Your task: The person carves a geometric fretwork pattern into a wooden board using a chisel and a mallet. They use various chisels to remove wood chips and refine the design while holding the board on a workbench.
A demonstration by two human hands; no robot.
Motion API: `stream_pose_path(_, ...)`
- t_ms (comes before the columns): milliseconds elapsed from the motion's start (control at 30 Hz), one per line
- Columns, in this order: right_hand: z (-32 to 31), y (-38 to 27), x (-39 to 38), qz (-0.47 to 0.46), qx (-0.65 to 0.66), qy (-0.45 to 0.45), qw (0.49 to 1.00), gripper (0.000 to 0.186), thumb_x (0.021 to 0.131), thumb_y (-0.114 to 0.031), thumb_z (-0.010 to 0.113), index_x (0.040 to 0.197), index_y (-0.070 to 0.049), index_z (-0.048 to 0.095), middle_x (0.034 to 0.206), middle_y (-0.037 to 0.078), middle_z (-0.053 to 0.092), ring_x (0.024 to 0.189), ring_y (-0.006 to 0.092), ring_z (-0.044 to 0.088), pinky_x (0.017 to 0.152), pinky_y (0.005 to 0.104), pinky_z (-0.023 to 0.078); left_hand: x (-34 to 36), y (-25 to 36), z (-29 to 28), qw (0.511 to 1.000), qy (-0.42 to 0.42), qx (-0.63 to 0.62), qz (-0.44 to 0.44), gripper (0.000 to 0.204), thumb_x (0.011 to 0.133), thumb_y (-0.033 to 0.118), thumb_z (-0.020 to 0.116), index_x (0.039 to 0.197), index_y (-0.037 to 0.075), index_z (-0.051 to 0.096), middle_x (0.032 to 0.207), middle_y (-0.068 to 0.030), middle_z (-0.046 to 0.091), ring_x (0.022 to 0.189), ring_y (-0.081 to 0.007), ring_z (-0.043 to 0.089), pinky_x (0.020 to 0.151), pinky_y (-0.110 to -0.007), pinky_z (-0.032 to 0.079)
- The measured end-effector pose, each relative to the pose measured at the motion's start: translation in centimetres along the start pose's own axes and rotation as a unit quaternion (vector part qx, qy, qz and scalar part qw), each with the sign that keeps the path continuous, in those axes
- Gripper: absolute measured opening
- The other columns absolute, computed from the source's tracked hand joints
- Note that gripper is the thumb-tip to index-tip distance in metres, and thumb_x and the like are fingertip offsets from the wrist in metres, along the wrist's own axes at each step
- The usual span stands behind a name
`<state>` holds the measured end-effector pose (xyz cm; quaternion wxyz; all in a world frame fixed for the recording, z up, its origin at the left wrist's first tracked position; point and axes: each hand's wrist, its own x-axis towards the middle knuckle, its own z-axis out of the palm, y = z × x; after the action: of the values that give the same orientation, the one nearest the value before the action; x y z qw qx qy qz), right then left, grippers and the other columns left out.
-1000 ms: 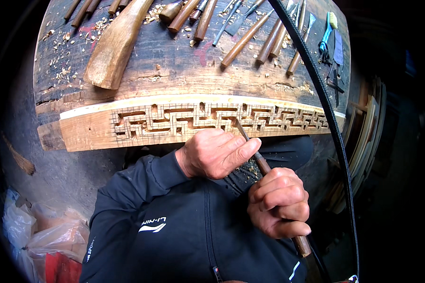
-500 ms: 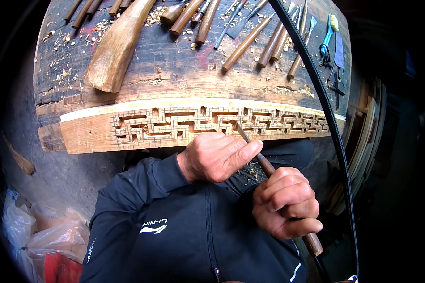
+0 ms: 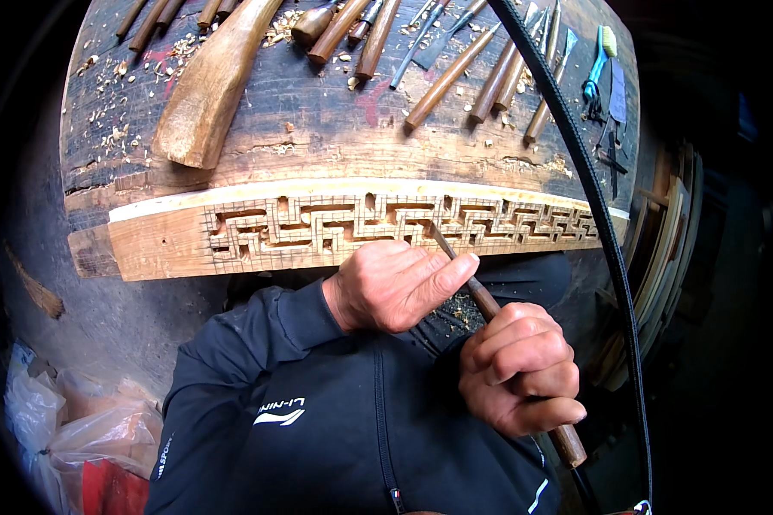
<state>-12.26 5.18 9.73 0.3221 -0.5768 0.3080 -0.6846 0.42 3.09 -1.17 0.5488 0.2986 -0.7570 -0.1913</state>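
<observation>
A long wooden board (image 3: 163, 249) with a grid drawn on it and a carved meander of recesses lies along the bench's near edge. A carving chisel (image 3: 483, 300) with a dark round wooden handle slants across it, its metal tip in a recess near the board's middle. Close to the blade, my left hand (image 3: 399, 285) is closed on the chisel, thumb stretched along it; some of its fingers are hidden. Lower and to the right, my right hand (image 3: 522, 369) wraps round the handle, whose end sticks out below the fist.
On the worn bench (image 3: 318, 142) lie a wooden mallet (image 3: 204, 107), several chisels (image 3: 452, 77), a blue brush (image 3: 594, 73) and wood shavings. A black cord (image 3: 588, 163) hangs across the right side. Plastic bags (image 3: 99, 421) sit at lower left, curved boards (image 3: 661, 266) at right.
</observation>
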Motion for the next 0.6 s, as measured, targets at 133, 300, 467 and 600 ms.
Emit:
stream_pose_path(133, 0.1, 0.1, 0.2, 0.003, -0.010, -0.002, 1.000, 0.061, 0.124, -0.048, 0.040, 0.078, -0.010, 0.041, 0.064, 0.009, 0.059, 0.040, 0.0146, 0.053, 0.039, 0.0281, 0.041, 0.5, 0.2, -0.4, 1.000, -0.005, 0.002, -0.009, 0.040, 0.091, 0.006, 0.075, 0.129, -0.005, 0.075, 0.083, -0.0064, 0.074, 0.066, -0.0152, 0.071, 0.055, -0.030, 0.053)
stream_pose_path(300, 0.5, 0.6, 0.9, 0.010, -0.018, -0.019, 1.000, 0.061, 0.126, -0.051, 0.032, 0.077, -0.014, 0.041, 0.067, 0.006, 0.054, 0.041, 0.0115, 0.041, 0.042, 0.0254, 0.033, 0.3, 0.2, -0.1, 1.000, 0.001, 0.010, -0.021, 0.042, 0.089, 0.006, 0.075, 0.130, -0.006, 0.076, 0.082, -0.0062, 0.074, 0.066, -0.0152, 0.071, 0.055, -0.030, 0.054)
stream_pose_path(467, 0.9, 1.1, 2.5, 0.066, -0.022, -0.015, 0.997, 0.058, 0.126, -0.049, 0.035, 0.080, -0.014, 0.044, 0.068, 0.007, 0.055, 0.040, 0.0112, 0.041, 0.043, 0.0257, 0.029, 0.3, 0.4, 0.1, 0.998, 0.004, 0.010, -0.062, 0.046, 0.088, 0.007, 0.075, 0.132, -0.006, 0.075, 0.081, -0.0060, 0.073, 0.063, -0.0155, 0.069, 0.055, -0.031, 0.053)
stream_pose_path(600, 1.5, 1.0, 3.4, 0.136, -0.067, 0.038, 0.988, 0.055, 0.126, -0.043, 0.038, 0.080, -0.014, 0.040, 0.065, 0.009, 0.050, 0.041, 0.0127, 0.032, 0.045, 0.0258, 0.028, 0.8, 0.5, 0.1, 0.996, -0.002, 0.024, -0.086, 0.045, 0.091, 0.004, 0.074, 0.134, -0.007, 0.074, 0.080, -0.0066, 0.073, 0.061, -0.0159, 0.069, 0.055, -0.033, 0.053)
